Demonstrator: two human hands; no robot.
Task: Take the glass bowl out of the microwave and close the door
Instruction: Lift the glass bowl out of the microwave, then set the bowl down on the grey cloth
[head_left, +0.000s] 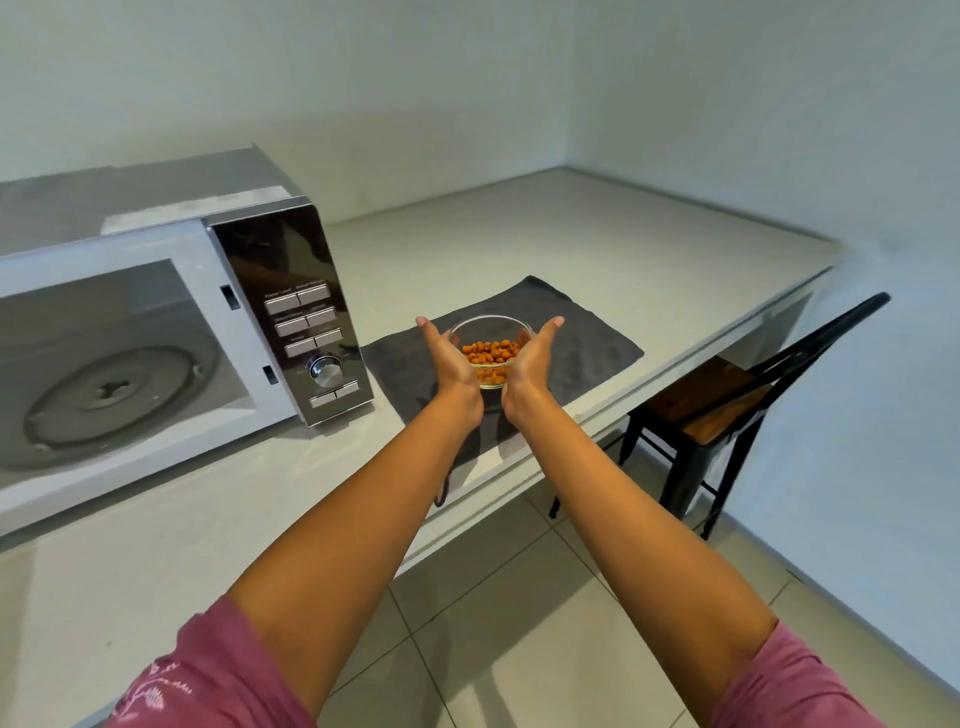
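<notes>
A clear glass bowl with orange-brown snack pieces in it is over the dark grey cloth on the counter. My left hand cups its left side and my right hand cups its right side; I cannot tell whether the bowl rests on the cloth or hangs just above it. The microwave stands to the left with its cavity open and its glass turntable bare. The door itself is out of view.
A white counter runs back to the corner walls. A black metal chair with a wooden seat is tucked under the counter's right end. Pale floor tiles lie below.
</notes>
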